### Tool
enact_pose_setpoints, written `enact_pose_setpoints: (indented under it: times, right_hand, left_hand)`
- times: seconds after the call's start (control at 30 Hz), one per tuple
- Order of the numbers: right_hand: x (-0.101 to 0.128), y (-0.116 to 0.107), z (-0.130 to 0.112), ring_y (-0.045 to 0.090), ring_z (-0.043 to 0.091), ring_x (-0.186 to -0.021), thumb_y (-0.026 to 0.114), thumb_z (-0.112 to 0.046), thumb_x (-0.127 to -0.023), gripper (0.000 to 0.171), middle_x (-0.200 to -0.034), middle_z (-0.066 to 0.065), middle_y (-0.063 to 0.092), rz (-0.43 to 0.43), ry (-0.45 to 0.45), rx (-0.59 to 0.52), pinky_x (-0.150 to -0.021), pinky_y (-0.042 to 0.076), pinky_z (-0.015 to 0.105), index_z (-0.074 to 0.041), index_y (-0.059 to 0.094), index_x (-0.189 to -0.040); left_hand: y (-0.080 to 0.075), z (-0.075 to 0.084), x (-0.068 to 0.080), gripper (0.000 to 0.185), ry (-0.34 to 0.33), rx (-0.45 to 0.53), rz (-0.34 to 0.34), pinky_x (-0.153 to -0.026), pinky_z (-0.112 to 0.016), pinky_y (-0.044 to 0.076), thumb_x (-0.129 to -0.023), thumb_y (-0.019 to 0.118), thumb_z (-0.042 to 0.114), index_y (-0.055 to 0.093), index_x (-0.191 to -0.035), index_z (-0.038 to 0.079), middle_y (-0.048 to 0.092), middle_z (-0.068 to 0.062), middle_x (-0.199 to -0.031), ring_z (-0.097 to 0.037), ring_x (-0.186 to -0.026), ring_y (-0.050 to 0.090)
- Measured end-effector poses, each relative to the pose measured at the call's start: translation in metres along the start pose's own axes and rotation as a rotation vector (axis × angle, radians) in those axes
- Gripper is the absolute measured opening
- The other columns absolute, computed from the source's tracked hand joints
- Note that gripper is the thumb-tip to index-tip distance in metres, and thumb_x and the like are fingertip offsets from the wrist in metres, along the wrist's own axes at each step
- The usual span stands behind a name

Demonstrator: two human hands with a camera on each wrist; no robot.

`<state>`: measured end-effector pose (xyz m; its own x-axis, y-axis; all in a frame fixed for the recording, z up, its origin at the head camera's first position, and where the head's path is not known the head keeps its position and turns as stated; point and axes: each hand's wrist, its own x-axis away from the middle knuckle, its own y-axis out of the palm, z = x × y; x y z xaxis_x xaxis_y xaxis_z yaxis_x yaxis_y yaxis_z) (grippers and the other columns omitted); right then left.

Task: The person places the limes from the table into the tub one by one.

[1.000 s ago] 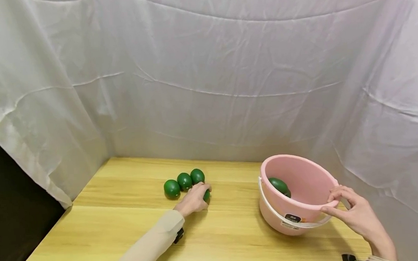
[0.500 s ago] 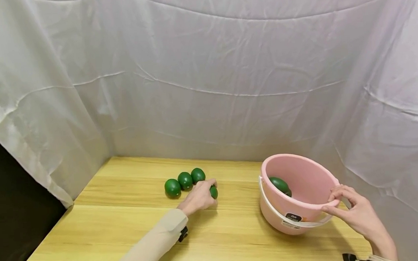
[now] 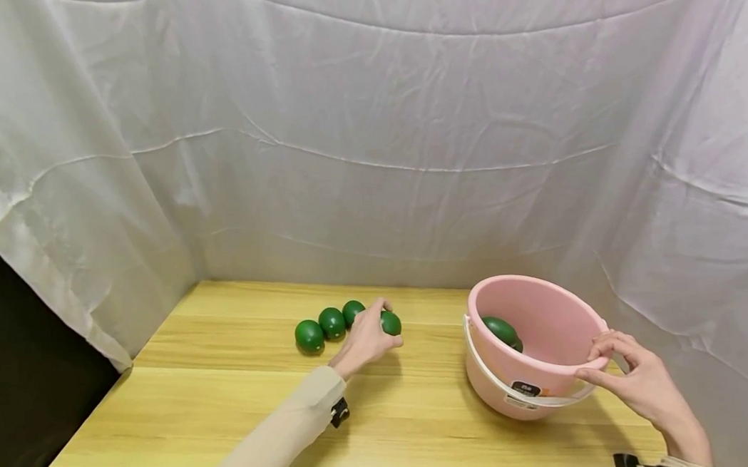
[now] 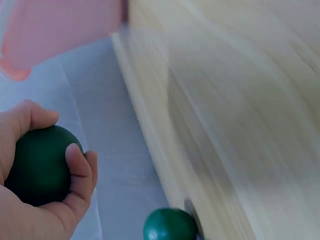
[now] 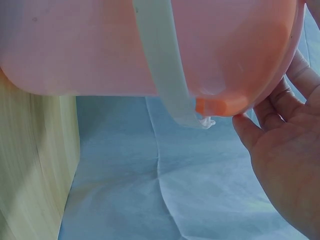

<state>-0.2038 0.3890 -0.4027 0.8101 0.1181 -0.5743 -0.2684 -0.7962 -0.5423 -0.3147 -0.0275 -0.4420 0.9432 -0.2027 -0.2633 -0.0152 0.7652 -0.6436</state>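
Note:
My left hand point(image 3: 369, 337) holds a smooth, dark green, avocado-like fruit point(image 3: 390, 323); in the left wrist view the thumb and curled fingers wrap round this green fruit point(image 4: 42, 167). Three similar fruits stand in a slanting row behind that hand: a left one point(image 3: 309, 336), a middle one point(image 3: 332, 323) and a right one point(image 3: 353, 310), partly covered by the hand. With thumb and fingers, my right hand point(image 3: 640, 381) grips the rim of a pink bucket point(image 3: 518, 389). Inside the bucket lies green fruit point(image 3: 499, 331), partly hidden by the near wall.
A white handle point(image 3: 485, 362) hangs down the bucket's near side, by a dark label point(image 3: 526, 388). The wooden table point(image 3: 167, 417) runs back to a pale fabric curtain point(image 3: 368, 134), which also encloses both sides. Black shows past the table's left edge.
My left hand has lifted a green fruit and carried it rightward and slightly back, away from the row. The right hand and bucket stay nearly still.

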Motion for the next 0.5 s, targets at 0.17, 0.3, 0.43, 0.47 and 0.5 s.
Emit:
enact_pose_setpoints:
  times: [0.17,0.3,0.43,0.47,0.5]
  right_hand:
    - [0.000,0.000,-0.001,0.047,-0.003,-0.114,0.081,0.010,-0.070,0.026,-0.102,-0.015,0.056,-0.012,0.010,0.009,-0.100,0.032,0.003,-0.004,0.063,-0.083]
    - [0.000,-0.001,-0.001,0.046,-0.003,-0.116,0.081,0.008,-0.072,0.025,-0.103,-0.016,0.056,-0.020,0.020,0.017,-0.100,0.032,0.002,-0.004,0.063,-0.083]
    - [0.001,-0.001,-0.001,0.046,-0.003,-0.117,0.081,0.009,-0.071,0.025,-0.104,-0.016,0.056,-0.020,0.019,0.015,-0.100,0.032,0.002,-0.004,0.063,-0.083]
    - [0.001,-0.001,-0.001,0.046,-0.003,-0.117,0.081,0.009,-0.071,0.025,-0.104,-0.016,0.056,-0.019,0.016,0.014,-0.100,0.032,0.002,-0.005,0.063,-0.083]
    - [0.001,-0.001,-0.001,0.047,-0.003,-0.117,0.081,0.009,-0.071,0.026,-0.104,-0.016,0.056,-0.016,0.014,0.014,-0.100,0.032,0.002,-0.005,0.063,-0.083]
  left_hand:
    - [-0.002,0.013,-0.003,0.049,0.000,0.050,0.040,-0.056,-0.026,0.051,-0.073,0.078,0.019,0.057,-0.118,0.018,0.063,-0.005,-0.104,-0.018,-0.080,0.059]
    - [-0.002,0.024,-0.006,0.049,0.047,0.056,0.065,-0.063,-0.028,0.052,-0.075,0.081,0.021,0.062,-0.120,0.022,0.064,-0.006,-0.114,-0.021,-0.089,0.060]
    - [-0.001,0.036,-0.008,0.049,0.059,0.094,0.056,-0.065,-0.029,0.052,-0.077,0.082,0.026,0.061,-0.121,0.025,0.066,-0.006,-0.113,-0.020,-0.088,0.063]
    - [0.000,0.039,-0.009,0.048,0.060,0.111,0.052,-0.064,-0.029,0.053,-0.077,0.082,0.027,0.061,-0.121,0.025,0.067,-0.005,-0.112,-0.019,-0.086,0.064]
    - [0.001,0.042,-0.010,0.048,0.059,0.124,0.048,-0.064,-0.028,0.053,-0.077,0.082,0.029,0.061,-0.121,0.025,0.066,-0.005,-0.111,-0.018,-0.085,0.064]
